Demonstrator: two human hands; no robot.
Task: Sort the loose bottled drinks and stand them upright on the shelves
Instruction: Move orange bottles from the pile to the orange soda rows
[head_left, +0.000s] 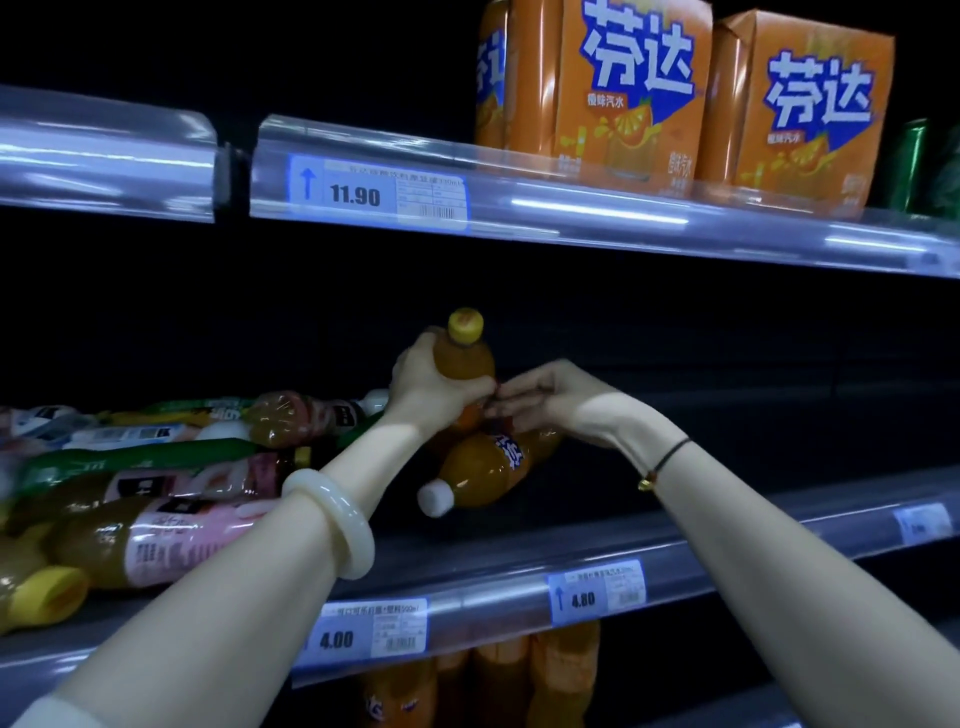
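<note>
The shelving stood in a dim shop aisle, its clear price rails catching the light. The middle shelf (753, 551) carried a heap of loose bottles (182, 467) lying on their sides at the left. On the upper shelf (571, 218) stood orange drink cartons (634, 88). The left hand (431, 384) had its fingers clamped round a yellow-capped orange bottle (465, 358), held upright above the middle shelf. Just below it, a white-capped orange bottle (483, 470) lay on its side. The right hand (556, 400) reached in, fingertips meeting the left hand's fingers; I cannot tell whether its fingers gripped anything.
</note>
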